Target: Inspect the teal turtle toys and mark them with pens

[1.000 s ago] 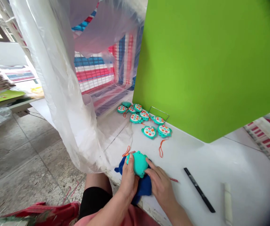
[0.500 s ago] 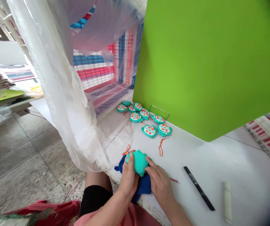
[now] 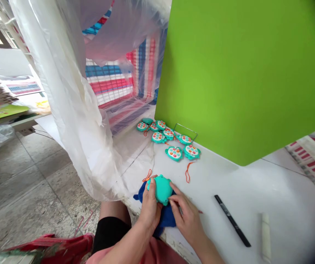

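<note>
Holding the teal turtle-shaped toy (image 3: 161, 189) between them, the left hand (image 3: 149, 209) and right hand (image 3: 186, 223) pressed it against a blue cloth (image 3: 166, 218) on the white tabletop (image 3: 229, 176), a black marker (image 3: 232, 220) lying rightward.

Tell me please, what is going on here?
A person sitting at a white table holds a smooth teal turtle-shaped plastic toy above a dark blue cloth. The left hand grips the toy's left side, and the right hand touches its lower edge with the fingertips. Farther along the table, several similar teal toys with colourful buttons lie near a bright green board. A black marker pen lies to the right of the hands.
</note>
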A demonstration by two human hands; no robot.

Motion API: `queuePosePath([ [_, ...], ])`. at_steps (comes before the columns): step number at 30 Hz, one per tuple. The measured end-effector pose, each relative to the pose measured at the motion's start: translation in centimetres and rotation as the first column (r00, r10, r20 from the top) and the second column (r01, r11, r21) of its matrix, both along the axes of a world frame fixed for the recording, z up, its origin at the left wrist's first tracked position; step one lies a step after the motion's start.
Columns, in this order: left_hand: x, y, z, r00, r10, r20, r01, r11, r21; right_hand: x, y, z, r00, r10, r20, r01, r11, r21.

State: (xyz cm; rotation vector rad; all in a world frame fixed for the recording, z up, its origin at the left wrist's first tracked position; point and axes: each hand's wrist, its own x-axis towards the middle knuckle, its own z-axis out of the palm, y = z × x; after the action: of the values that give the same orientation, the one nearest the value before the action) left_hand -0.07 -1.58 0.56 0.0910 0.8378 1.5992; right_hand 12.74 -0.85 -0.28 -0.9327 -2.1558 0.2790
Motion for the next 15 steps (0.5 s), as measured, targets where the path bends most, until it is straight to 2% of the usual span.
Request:
queuePosePath([
  [5, 0.1, 0.1, 0.1, 0.999, 0.033, 0.01, -0.033, 0.999, 0.018, -0.6, -0.4, -0.7, 0.999, -0.01, 0.032, 0.008, 0.998, 0.063],
  [10, 0.2, 0.2, 0.3, 0.999, 0.031, 0.01, -0.031, 0.999, 0.021, -0.8, -0.2, -1.1, 0.997, -0.073, 0.033, 0.069, 0.991, 0.114],
  [15, 0.1, 0.0, 0.3, 1.0, -0.005, -0.008, 0.005, 1.0, 0.006, -0.5, -0.2, -0.7, 0.998, -0.049, 0.025, 0.047, 0.996, 0.075],
])
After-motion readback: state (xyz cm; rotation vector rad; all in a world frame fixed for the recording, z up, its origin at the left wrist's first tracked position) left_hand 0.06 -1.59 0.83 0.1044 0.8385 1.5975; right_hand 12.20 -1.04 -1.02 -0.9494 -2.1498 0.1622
